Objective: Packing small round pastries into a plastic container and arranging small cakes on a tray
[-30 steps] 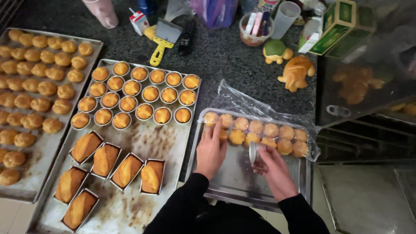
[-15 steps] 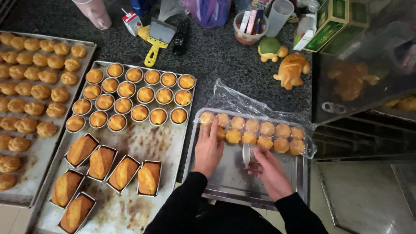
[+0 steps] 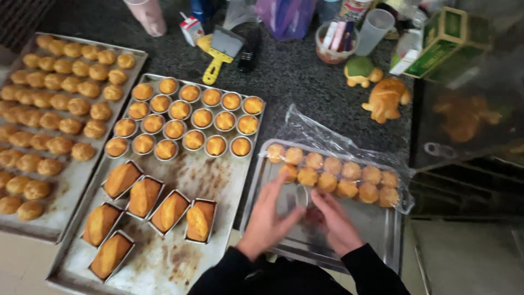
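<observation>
Both hands are meeting over a steel tray point(image 3: 382, 229) at the lower right of the frame. The left hand point(image 3: 270, 216) and right hand point(image 3: 333, 221) are closing around a small metal cup point(image 3: 302, 195), just below two rows of small round cakes point(image 3: 338, 176) under a sheet of clear plastic point(image 3: 322, 131). Loaf tins point(image 3: 144, 210) are sitting on the middle tray point(image 3: 164, 262).

Both arms reach forward from the bottom edge in black sleeves. The left hand point(image 3: 268, 217) and the right hand point(image 3: 333, 219) lie close together, palms down, fingers half curled and angled inward, fingertips nearly meeting.
</observation>
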